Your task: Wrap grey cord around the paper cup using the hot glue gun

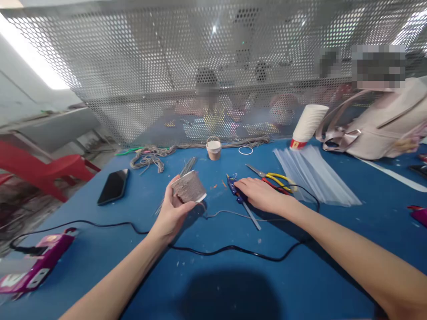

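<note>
My left hand (171,211) is closed around a small paper cup (189,187) wound with grey-brown cord. It is tilted on its side above the table, its white edge facing right. From it a loose strand of cord (230,212) trails right across the table. My right hand (256,192) is over a blue hot glue gun (232,186) lying on the table, with its fingers around the body. A translucent glue stick (251,216) sticks out of the gun's rear. Beside that hand lie scissors (276,178) with red and yellow handles.
A tiny cord-wrapped bucket (214,150), cord bundles (148,158) and a white ring (246,150) lie at the back. Stacked paper cups (310,122) lean near glue sticks (316,175). A phone (113,186), purple power strip (40,262) and black cable (230,250) are also there. A person sits right.
</note>
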{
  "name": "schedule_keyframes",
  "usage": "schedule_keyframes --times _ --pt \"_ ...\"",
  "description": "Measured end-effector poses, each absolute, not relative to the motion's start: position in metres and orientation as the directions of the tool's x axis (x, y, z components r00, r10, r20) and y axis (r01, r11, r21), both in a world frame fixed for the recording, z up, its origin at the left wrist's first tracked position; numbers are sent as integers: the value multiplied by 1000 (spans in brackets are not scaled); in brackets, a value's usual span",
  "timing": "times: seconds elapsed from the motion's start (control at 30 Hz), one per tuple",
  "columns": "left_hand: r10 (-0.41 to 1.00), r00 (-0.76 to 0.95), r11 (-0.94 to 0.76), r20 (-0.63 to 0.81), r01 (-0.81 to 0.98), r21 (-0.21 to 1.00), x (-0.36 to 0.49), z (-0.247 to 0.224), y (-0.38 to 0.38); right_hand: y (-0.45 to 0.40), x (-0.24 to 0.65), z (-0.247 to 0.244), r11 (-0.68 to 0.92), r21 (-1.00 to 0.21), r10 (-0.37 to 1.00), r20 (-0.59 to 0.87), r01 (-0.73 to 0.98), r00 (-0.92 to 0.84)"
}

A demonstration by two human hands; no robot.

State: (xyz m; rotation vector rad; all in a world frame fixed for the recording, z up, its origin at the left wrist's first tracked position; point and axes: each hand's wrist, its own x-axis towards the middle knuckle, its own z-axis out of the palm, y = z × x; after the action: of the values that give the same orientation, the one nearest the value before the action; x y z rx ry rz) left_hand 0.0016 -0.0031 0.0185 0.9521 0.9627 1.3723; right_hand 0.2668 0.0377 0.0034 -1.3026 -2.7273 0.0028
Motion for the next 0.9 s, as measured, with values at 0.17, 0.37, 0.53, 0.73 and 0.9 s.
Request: schedule_keyframes --times 0.17,0.37,0.53,0.73,0.9 --pt "1000 -4 3 -4 -362 932 0 21 -3 32 267 13 631 -279 775 256 724 -577" --pt "1000 28 4 7 -398 917 -5 18 -3 -5 261 55 433 -866 876 339 250 -344" --pt "1000 26 -3 14 -413 911 -5 18 -3 -29 253 58 335 -923 916 272 189 -293" --pt "1000 -7 -28 28 -408 913 -6 19 -2 -20 249 48 89 -996 983 86 13 -163" --pt "1000 -16 -30 25 -395 918 -7 18 -1 -19 247 41 -187 -921 975 -131 -341 -181"
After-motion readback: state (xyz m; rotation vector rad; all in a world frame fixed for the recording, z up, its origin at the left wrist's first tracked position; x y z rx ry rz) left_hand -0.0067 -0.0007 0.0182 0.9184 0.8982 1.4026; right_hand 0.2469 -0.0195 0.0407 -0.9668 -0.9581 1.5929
